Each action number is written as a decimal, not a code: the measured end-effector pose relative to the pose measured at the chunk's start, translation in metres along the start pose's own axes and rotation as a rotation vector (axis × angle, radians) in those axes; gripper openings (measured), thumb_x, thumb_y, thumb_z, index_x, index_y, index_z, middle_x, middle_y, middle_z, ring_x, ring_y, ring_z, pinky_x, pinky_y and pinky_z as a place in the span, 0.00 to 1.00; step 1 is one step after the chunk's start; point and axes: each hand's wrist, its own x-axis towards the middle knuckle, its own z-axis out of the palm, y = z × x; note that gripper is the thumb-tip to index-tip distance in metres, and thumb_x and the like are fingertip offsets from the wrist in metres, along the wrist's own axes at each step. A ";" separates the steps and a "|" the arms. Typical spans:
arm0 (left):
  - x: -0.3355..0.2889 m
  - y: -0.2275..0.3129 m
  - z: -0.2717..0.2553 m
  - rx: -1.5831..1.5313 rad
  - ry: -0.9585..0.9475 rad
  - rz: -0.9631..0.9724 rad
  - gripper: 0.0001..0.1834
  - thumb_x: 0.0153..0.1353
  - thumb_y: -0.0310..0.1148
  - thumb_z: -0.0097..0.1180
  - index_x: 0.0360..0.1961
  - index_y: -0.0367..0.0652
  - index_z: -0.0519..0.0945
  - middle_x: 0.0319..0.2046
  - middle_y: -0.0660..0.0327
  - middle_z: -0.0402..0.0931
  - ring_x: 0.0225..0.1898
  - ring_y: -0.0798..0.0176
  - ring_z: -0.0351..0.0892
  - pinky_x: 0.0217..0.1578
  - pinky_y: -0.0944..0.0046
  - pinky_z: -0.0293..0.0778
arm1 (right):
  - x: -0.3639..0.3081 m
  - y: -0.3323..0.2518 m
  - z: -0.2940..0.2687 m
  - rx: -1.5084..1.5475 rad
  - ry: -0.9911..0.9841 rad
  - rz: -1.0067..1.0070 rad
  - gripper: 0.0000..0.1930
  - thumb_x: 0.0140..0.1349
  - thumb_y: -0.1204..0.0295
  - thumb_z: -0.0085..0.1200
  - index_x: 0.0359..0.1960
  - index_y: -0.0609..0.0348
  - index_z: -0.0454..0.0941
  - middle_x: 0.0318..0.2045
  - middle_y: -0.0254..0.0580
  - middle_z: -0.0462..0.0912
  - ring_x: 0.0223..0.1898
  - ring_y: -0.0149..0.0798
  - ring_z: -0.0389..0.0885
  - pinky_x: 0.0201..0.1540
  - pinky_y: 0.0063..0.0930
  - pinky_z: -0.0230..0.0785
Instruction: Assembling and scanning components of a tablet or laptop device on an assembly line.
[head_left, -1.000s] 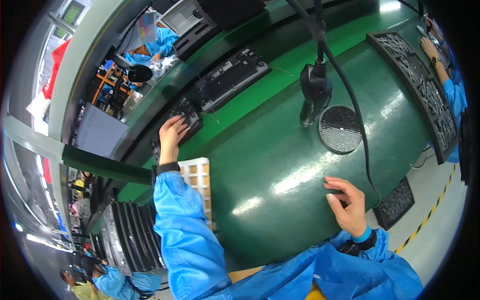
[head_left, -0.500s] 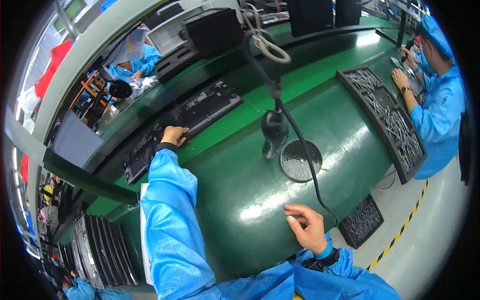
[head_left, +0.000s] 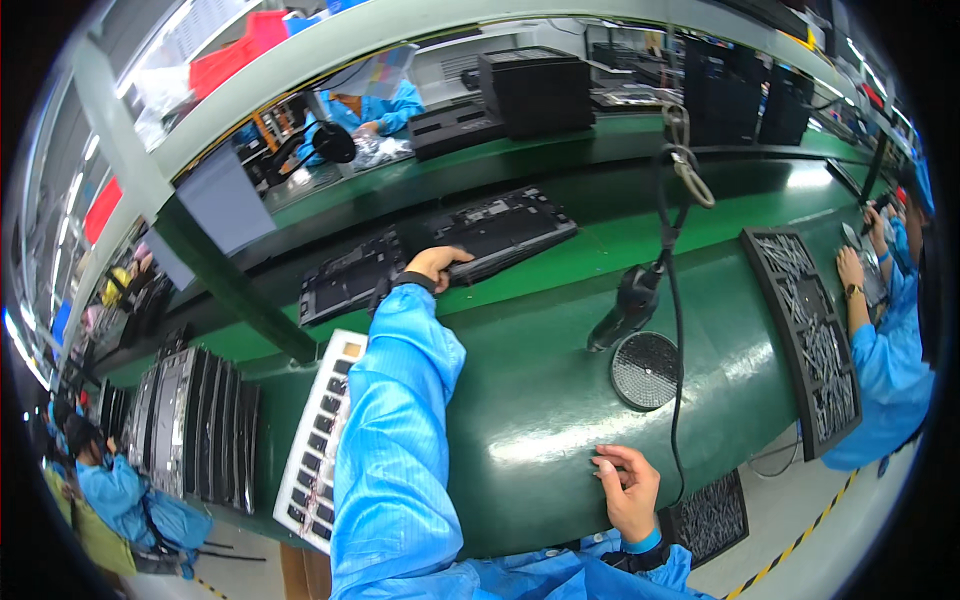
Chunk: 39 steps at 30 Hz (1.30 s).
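Head view: handling seems at the touching stage; the right-side black panel [head_left: 515, 228] lies flat, unlifted, on the far side, the left hand [head_left: 432, 265] at its near edge; whether that grip pinches, I cannot tell. The right hand [head_left: 632, 492], loosely spread, holds nothing near the desk's [head_left: 530, 490] near edge; open room lies left, a round dish [head_left: 638, 385] beyond.

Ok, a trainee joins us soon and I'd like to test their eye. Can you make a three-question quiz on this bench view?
1. Which hand is at the dark panels?
2. True or false: the right hand grips the hanging black tool.
3. Seen in this view, the white tray lies where from the round dish? (a) left (b) right (c) directly behind

Key: 1. The left hand. 2. False; it is apart from that tool. 3. a.
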 end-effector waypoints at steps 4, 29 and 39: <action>-0.031 -0.006 0.029 -0.481 -0.132 0.106 0.18 0.50 0.35 0.63 0.42 0.42 0.77 0.36 0.62 0.75 0.41 0.60 0.75 0.43 0.59 0.76 | -0.001 0.005 -0.005 -0.026 -0.020 -0.008 0.10 0.61 0.78 0.49 0.44 0.67 0.72 0.41 0.46 0.79 0.39 0.35 0.79 0.38 0.23 0.73; -0.305 -0.175 0.004 -0.674 0.015 0.463 0.23 0.58 0.30 0.56 0.53 0.35 0.64 0.46 0.54 0.70 0.46 0.55 0.75 0.40 0.49 0.81 | 0.006 0.026 -0.016 -0.064 -0.119 -0.050 0.13 0.66 0.71 0.44 0.50 0.62 0.69 0.45 0.42 0.76 0.43 0.32 0.74 0.46 0.26 0.66; -0.310 -0.266 0.049 -0.720 -0.168 0.130 0.36 0.55 0.28 0.60 0.58 0.27 0.53 0.53 0.51 0.58 0.50 0.54 0.69 0.39 0.48 0.81 | 0.008 0.033 -0.025 -0.138 0.011 -0.267 0.17 0.68 0.64 0.42 0.51 0.65 0.70 0.50 0.44 0.75 0.52 0.34 0.71 0.55 0.25 0.60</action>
